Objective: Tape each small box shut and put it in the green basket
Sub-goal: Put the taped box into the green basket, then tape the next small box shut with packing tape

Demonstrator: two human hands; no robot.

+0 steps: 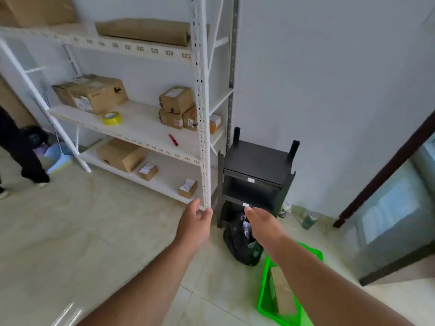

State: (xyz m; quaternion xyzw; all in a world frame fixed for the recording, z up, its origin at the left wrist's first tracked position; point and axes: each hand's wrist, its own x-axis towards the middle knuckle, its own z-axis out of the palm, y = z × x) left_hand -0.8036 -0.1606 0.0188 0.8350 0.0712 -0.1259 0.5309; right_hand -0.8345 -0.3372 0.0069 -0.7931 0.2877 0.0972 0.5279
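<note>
- Shelf rack [204, 114], upper left: white painted metal, matt, with perforated posts.
- Boxes [177, 98] on it: plain brown cardboard, paper labels.
- Tape roll [112, 118]: glossy yellow plastic.
- Basket [266, 295], lower right: bright green shiny plastic.
- Bag [237, 243], centre: black crinkled glossy plastic.
- Floor [70, 231]: smooth pale tile, slightly reflective.

Both forearms are bare from the bottom edge of the view up to the wrists, with no sleeve. The left hand [196, 223] and right hand [260, 222] are bare too.
</note>
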